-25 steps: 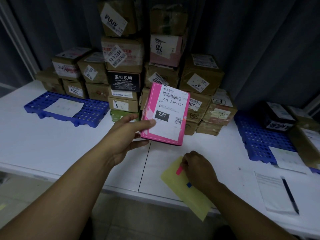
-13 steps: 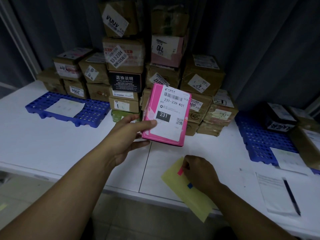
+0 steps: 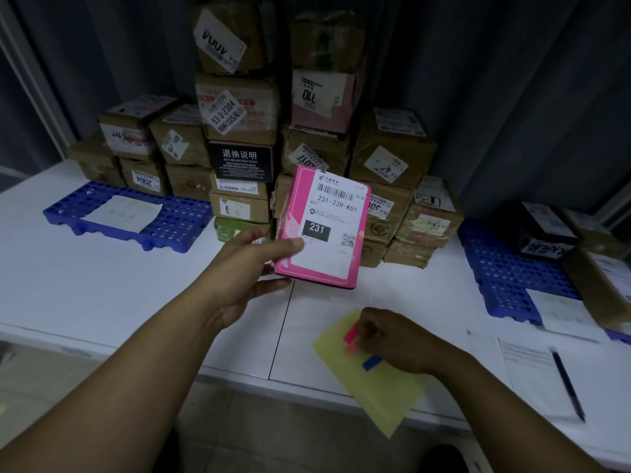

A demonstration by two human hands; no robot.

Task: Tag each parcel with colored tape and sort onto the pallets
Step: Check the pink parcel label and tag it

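Pink parcel (image 3: 321, 230) held up by left hand (image 3: 246, 268) above tabletop (image 3: 102, 285). Right hand (image 3: 399, 339) at its 5 o'clock pinches pink tape strip (image 3: 351, 334) on yellow sheet (image 3: 382, 397).

The left hand (image 3: 249, 264) is held up on an extended forearm, thumb laid over the face of a pink parcel (image 3: 324, 233), fingers beneath. The right hand (image 3: 392, 339) is held low, knuckles up, fingertips pinched on a pink tape strip (image 3: 351, 335).
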